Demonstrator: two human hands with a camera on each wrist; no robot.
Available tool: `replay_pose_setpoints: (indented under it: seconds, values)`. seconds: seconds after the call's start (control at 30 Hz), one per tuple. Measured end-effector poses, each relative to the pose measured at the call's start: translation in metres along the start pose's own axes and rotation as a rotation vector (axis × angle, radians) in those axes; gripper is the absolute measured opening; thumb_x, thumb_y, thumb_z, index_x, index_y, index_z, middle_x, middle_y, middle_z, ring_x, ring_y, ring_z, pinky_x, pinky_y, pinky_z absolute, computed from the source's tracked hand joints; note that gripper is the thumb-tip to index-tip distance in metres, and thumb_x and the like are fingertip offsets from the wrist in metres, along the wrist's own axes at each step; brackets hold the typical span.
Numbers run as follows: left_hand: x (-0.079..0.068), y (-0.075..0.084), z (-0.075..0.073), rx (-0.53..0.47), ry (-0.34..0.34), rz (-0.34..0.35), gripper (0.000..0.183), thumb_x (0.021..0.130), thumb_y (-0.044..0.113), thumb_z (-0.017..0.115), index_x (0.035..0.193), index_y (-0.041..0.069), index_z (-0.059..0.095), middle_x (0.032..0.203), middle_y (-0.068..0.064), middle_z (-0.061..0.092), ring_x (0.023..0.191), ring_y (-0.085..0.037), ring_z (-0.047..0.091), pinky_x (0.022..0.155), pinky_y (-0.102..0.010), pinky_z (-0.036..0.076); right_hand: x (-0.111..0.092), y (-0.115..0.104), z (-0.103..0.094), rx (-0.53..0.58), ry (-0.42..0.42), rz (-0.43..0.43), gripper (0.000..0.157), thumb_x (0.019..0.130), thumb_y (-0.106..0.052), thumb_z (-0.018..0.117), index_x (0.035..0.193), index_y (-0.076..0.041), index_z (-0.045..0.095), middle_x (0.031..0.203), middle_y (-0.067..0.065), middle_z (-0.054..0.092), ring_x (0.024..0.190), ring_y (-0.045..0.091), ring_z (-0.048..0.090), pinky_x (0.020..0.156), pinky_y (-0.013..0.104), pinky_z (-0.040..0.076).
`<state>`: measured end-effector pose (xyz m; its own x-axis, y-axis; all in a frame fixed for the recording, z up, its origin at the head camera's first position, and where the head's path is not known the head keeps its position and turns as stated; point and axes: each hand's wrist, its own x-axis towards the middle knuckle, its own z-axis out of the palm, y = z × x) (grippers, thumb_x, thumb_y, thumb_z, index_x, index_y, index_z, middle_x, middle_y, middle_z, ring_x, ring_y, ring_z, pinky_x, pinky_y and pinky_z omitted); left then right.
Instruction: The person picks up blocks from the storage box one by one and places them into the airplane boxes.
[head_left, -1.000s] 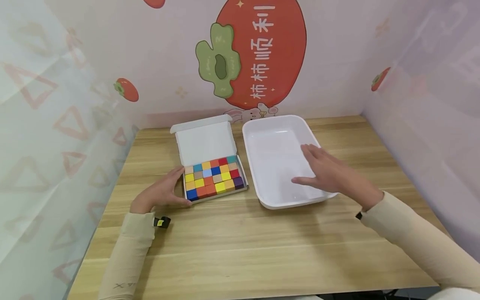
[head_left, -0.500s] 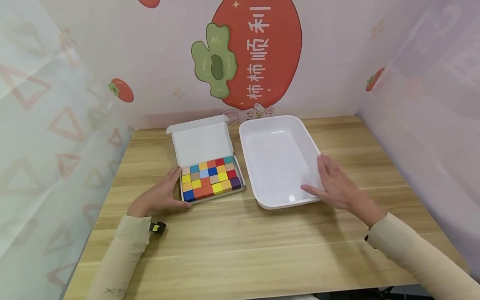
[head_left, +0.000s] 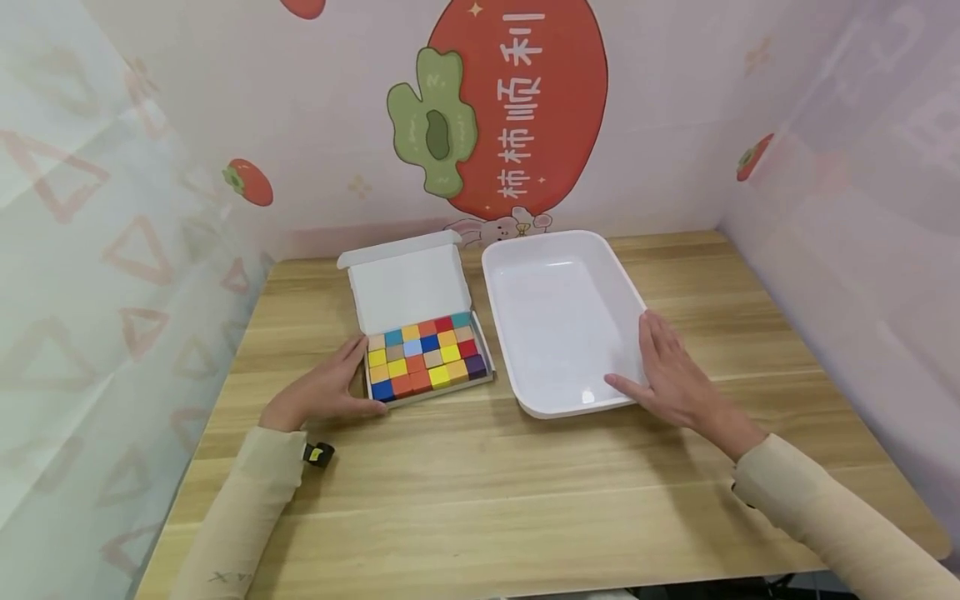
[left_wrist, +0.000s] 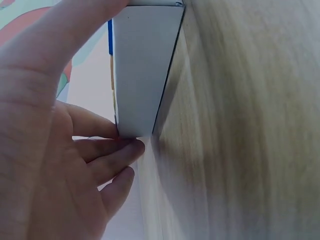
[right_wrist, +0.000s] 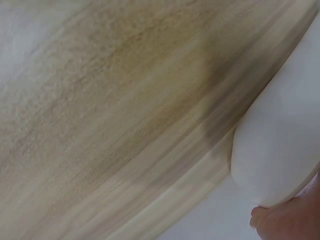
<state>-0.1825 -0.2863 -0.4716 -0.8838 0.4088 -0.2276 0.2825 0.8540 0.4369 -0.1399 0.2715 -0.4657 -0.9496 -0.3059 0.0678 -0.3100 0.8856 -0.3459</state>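
Note:
A white cardboard box (head_left: 411, 287) lies with its lid folded back at the table's left-centre, filled with rows of coloured wooden cubes (head_left: 430, 343). My left hand (head_left: 322, 392) grips the box's left end, thumb at the near corner and fingers at the far one. In the left wrist view, fingertips (left_wrist: 131, 149) meet the corner of the box's plain white side (left_wrist: 142, 70). To the box's right is a white plastic tray (head_left: 558, 325). My right hand (head_left: 678, 383) holds its near right corner, thumb over the rim and fingers along the outer side.
The wood-grain table (head_left: 480, 492) extends in front of both containers. A patterned wall covering (head_left: 322, 125) stands behind, with more at both sides. A small black strap piece (head_left: 320, 454) sits at the left cuff.
My right hand has come from over the tray out to its right rim and taken hold there. The left hand stays at the box. The view has shifted slightly.

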Motion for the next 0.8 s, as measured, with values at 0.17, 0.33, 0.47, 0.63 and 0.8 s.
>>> replay_pose_setpoints:
  seconds: [0.17, 0.33, 0.47, 0.63, 0.8]
  values:
    - [-0.001, 0.004, -0.002, 0.028, 0.008, -0.004, 0.135, 0.081, 0.069, 0.081, 0.169, 0.0, 0.005, 0.177, -0.022, 0.005, 0.162, -0.046, 0.017, 0.128, -0.063, 0.03, -0.002, 0.003, 0.002, -0.005, 0.006, -0.009, 0.111, 0.102, -0.056, 0.06, 0.163, 0.014, -0.003, 0.173, 0.036, -0.001, 0.162, 0.052, 0.002, 0.132, 0.065, 0.008]
    - [0.004, 0.005, -0.006, 0.058, 0.0, -0.007, 0.137, 0.08, 0.07, 0.081, 0.168, -0.001, 0.006, 0.177, -0.024, 0.006, 0.162, -0.046, 0.018, 0.128, -0.062, 0.03, -0.003, 0.004, 0.005, -0.009, 0.019, -0.018, 0.111, 0.103, -0.055, 0.059, 0.163, 0.015, -0.002, 0.172, 0.037, 0.0, 0.162, 0.053, 0.003, 0.133, 0.063, 0.006]
    - [0.012, 0.002, -0.015, 0.061, -0.011, 0.008, 0.136, 0.081, 0.067, 0.083, 0.168, -0.004, 0.005, 0.177, -0.025, 0.005, 0.162, -0.047, 0.016, 0.129, -0.063, 0.028, -0.002, 0.004, 0.005, 0.006, 0.013, -0.008, 0.111, 0.102, -0.056, 0.059, 0.163, 0.014, -0.003, 0.173, 0.036, -0.002, 0.162, 0.052, 0.002, 0.134, 0.062, 0.005]
    - [0.023, -0.004, -0.023, 0.047, -0.025, 0.007, 0.136, 0.082, 0.066, 0.082, 0.168, -0.004, 0.004, 0.177, -0.026, 0.002, 0.163, -0.048, 0.01, 0.13, -0.064, 0.023, -0.002, 0.004, 0.006, 0.002, 0.01, 0.0, 0.111, 0.103, -0.056, 0.058, 0.163, 0.013, -0.003, 0.173, 0.035, -0.002, 0.162, 0.053, 0.002, 0.133, 0.064, 0.006]
    - [0.04, -0.013, -0.026, 0.024, -0.03, 0.004, 0.137, 0.082, 0.066, 0.083, 0.168, -0.003, 0.002, 0.176, -0.027, 0.002, 0.163, -0.048, 0.01, 0.13, -0.064, 0.021, -0.003, 0.004, 0.006, -0.009, 0.012, -0.003, 0.11, 0.103, -0.056, 0.058, 0.163, 0.013, -0.003, 0.173, 0.035, -0.001, 0.162, 0.053, 0.004, 0.134, 0.063, 0.006]
